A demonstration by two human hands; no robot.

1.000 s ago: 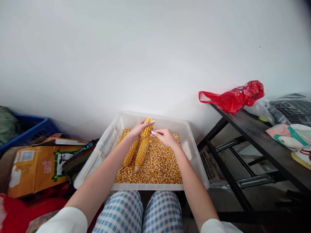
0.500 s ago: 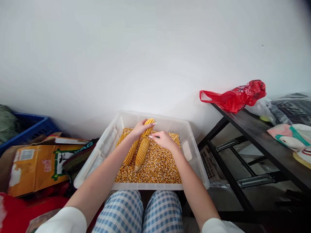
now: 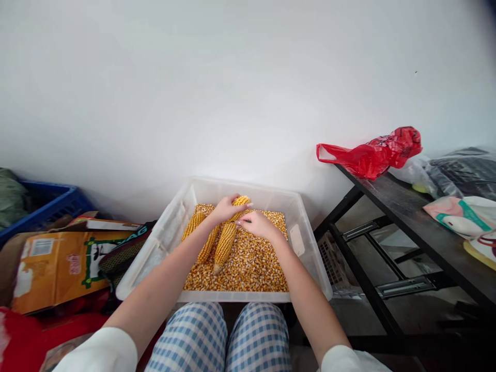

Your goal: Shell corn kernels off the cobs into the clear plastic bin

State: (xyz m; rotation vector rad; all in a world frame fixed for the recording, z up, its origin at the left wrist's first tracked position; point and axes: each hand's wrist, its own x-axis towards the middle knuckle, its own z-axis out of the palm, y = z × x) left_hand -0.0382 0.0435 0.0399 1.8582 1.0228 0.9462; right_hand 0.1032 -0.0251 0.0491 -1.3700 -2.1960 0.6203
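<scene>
My left hand (image 3: 228,209) is wrapped over an ear of corn (image 3: 242,200) with yellow kernels, tilted above the translucent plastic bin (image 3: 302,276). Against the near side of that ear, my right hand (image 3: 259,226) has its fingers pinched together; whatever is between them is too small to make out. Below my hands, another ear of corn (image 3: 226,244) lies with its pointed end toward me. Two more lie to its left, an ear (image 3: 208,246) partly under my left forearm and an ear (image 3: 192,225) beyond it. Loose corn kernels (image 3: 251,266) cover the bin's floor.
A black table (image 3: 411,206) on the right bears a red plastic bag (image 3: 372,155) and other bags. At left are an orange cardboard box (image 3: 65,263), a dark mesh bag (image 3: 124,253) and a blue crate (image 3: 50,206). A white wall (image 3: 248,93) rises behind the bin.
The held ear has dipped and tilted further over, its top end lower than before. My left hand has shifted slightly down and right with it; my right hand stays close beside it.
</scene>
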